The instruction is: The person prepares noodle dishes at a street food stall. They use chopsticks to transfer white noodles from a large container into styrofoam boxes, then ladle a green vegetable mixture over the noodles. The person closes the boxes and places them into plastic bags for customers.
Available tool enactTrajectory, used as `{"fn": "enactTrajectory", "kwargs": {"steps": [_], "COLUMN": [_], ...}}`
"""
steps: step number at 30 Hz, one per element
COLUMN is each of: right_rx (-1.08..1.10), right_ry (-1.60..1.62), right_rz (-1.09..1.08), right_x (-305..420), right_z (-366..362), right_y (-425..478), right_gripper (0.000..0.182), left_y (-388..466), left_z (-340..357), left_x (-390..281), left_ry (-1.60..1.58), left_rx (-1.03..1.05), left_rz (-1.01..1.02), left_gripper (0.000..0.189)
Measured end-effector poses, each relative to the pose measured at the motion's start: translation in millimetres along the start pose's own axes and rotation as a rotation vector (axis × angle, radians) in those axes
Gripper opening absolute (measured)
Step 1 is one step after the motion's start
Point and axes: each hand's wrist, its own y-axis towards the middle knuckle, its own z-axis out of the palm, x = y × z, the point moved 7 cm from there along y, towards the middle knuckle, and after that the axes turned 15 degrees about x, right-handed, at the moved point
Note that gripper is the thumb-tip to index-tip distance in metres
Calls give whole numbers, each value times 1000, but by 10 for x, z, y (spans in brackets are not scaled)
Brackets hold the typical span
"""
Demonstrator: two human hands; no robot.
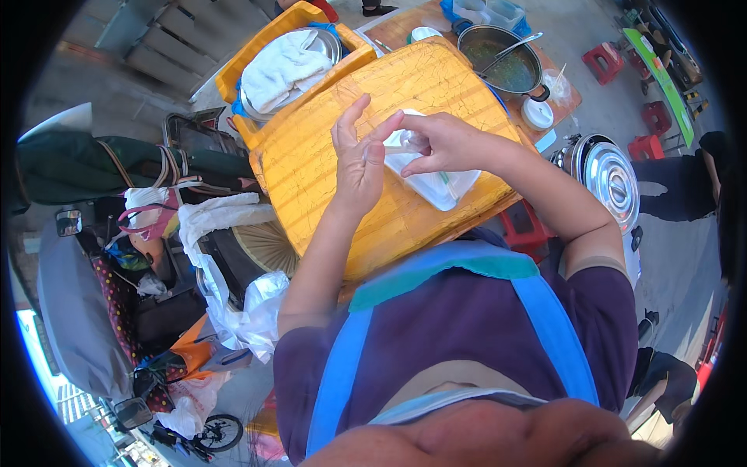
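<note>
My right hand [446,143] pinches a small clear plastic bag [412,140] between thumb and fingers. A thin pale strand [395,150] runs from that bag to my left hand [359,163], whose thumb and forefinger hold its end. What the strand is made of cannot be told. The other fingers of my left hand are raised and spread. Below both hands a white shallow tray or sheet [446,195] lies on the upturned yellow plastic crate [315,192], partly covered by my right hand. A thin greenish stick or straw [449,185] shows on the white surface.
At the back right a pot of broth [496,64] with a ladle stands on a wooden board, beside a white lidded tub [537,114]. A white towel [286,70] covers a metal pan at back left. Lidded steel pots [611,181] stand right; plastic bags [257,309] hang left.
</note>
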Motion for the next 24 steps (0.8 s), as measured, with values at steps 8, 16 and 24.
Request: {"fn": "enactTrajectory", "kwargs": {"steps": [8,16,24], "right_rx": [-261,-427,-365], "right_ry": [1296,1416,-413], "right_rz": [46,63,-400], "right_x": [-426,-434,188], "right_z": [50,323,412], "right_y": [-111,-424,-629], "right_gripper": [28,24,20], "left_y": [-91,-179,-167], "left_z": [685,773,709], "left_x": [107,338,347], "left_ry": [-641,-847,-813], "left_rx": [394,379,516], "left_rz": [-337,-427,-455], "left_gripper": [72,10,11]}}
